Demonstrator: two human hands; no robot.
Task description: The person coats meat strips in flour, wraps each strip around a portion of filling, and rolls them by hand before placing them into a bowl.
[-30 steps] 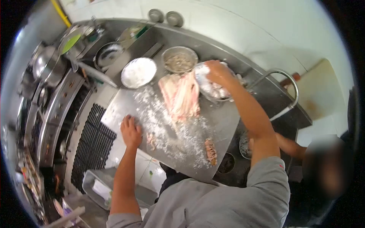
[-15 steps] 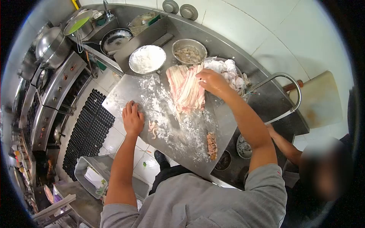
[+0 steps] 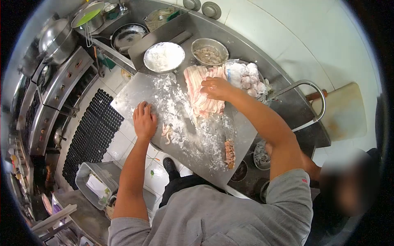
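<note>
While right hand [image 3: 215, 87] grasps meat [image 3: 201, 94], left hand [image 3: 144, 121] lies flat, released; one roll [image 3: 230, 152] done, most meat left.

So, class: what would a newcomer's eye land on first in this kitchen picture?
Probably the pile of pale pink meat strips in the middle of the flour-dusted steel counter, with the right hand resting on it. The left hand lies flat near the counter's edge, and a bowl of white flour sits behind.
</note>
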